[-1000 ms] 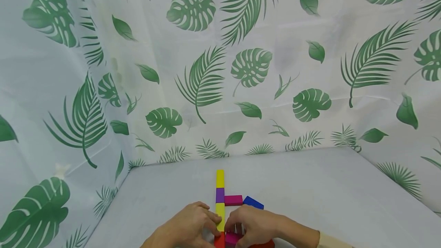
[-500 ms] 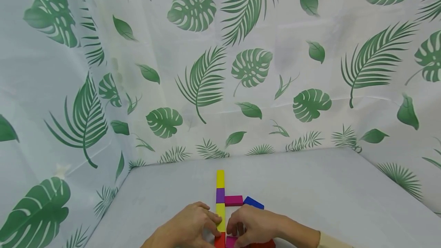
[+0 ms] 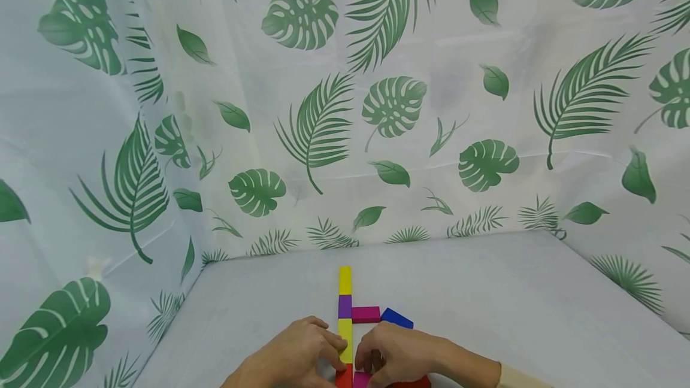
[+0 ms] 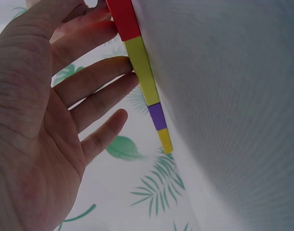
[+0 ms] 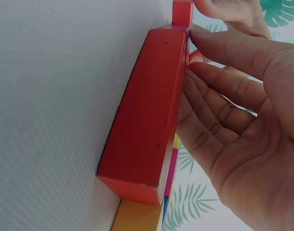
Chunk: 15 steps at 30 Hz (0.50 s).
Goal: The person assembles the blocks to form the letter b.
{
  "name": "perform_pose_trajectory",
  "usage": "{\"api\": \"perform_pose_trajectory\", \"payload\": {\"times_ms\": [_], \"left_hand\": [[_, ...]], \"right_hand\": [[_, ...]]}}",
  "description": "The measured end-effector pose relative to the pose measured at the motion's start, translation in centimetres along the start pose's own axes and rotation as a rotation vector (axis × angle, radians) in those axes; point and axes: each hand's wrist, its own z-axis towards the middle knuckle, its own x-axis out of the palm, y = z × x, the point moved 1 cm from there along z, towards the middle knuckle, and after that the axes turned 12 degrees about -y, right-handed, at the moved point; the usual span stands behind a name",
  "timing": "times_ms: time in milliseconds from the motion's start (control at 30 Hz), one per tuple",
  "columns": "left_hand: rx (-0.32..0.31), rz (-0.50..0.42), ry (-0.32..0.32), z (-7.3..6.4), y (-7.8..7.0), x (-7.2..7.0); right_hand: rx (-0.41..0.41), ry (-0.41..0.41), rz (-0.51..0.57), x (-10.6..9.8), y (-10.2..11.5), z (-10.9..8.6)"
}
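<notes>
A straight row of blocks runs away from me in the head view: a red block [image 3: 344, 376] nearest, then a yellow block [image 3: 345, 331], a purple block [image 3: 345, 306] and another yellow block [image 3: 345, 280]. Along the row's left side lies my left hand [image 3: 299, 352], its fairly straight fingertips touching the red and near yellow blocks. My right hand [image 3: 401, 352] pinches a magenta block [image 3: 362, 379] just right of the red one, partly hidden by the fingers. In the right wrist view, a larger red block [image 5: 142, 110] lies beside that hand.
A second magenta block [image 3: 366, 315] juts right from the purple block, with a blue block [image 3: 398, 318] angled at its end. An orange block [image 5: 137, 216] adjoins the large red one. Leaf-printed cloth [image 3: 388, 196] stands behind the pale table [image 3: 485, 292].
The magenta block at my right fingers has shifted slightly toward me, and those fingers have moved a little away from the row. My left hand has stayed in place.
</notes>
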Motion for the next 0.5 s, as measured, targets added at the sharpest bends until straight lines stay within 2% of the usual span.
{"api": "perform_pose_trajectory", "payload": {"times_ms": [267, 500], "left_hand": [[-0.008, 0.0, 0.001, 0.02, 0.07, 0.13], [0.038, 0.022, -0.024, 0.01, 0.15, 0.15]], "right_hand": [[-0.008, 0.003, -0.005, 0.05, 0.01, 0.04], [-0.003, 0.003, -0.002, 0.08, -0.11, 0.09]]}}
